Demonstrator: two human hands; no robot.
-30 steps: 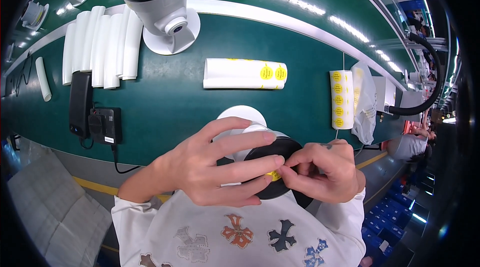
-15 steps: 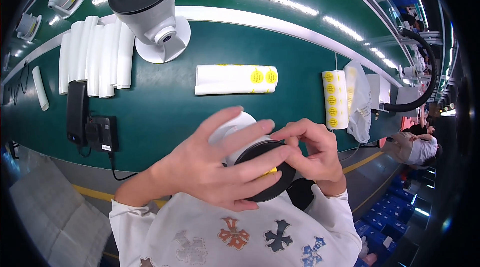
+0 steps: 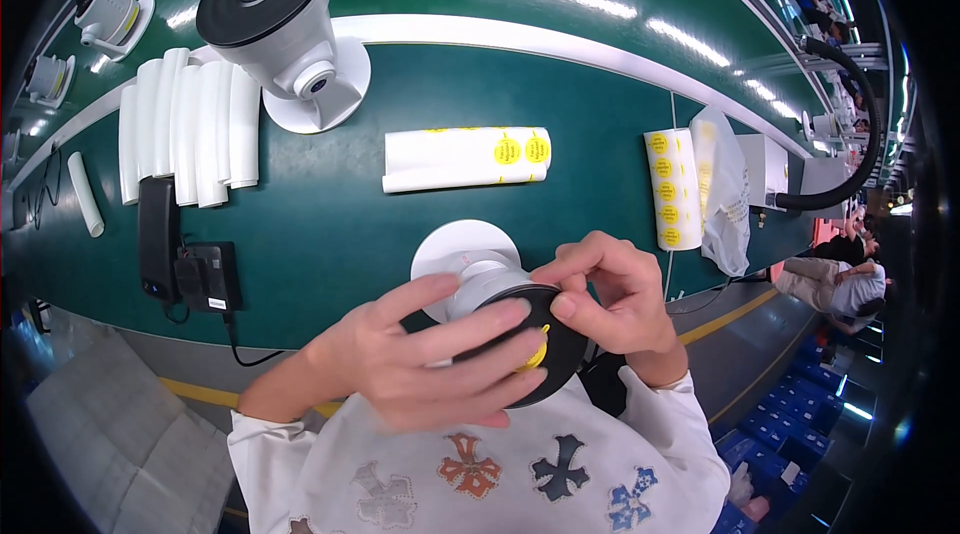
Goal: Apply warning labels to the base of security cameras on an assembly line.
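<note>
Head cam: white swivel-stand device [image 3: 487,281] at the green workbench [image 3: 330,244]'s near edge, round yellow sticker [image 3: 538,351] on its black disc [image 3: 566,354]. Left hand [image 3: 435,359] splayed over it, right hand [image 3: 612,299] curled at the rim, can't tell if gripping.

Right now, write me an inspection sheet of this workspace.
Surface: green benchtop, white strip across it.
Things at the hands: white device, black disc facing up, yellow sticker on the disc.
Clutter: white rolls, rolled sticker sheet, plastic bag.
Hands: left hand spread across the disc, blurred; right hand at its edge, grip unclear.
Cables: black cord from square black unit, past the near edge.
Surroundings: seated person and blue crates, right.
</note>
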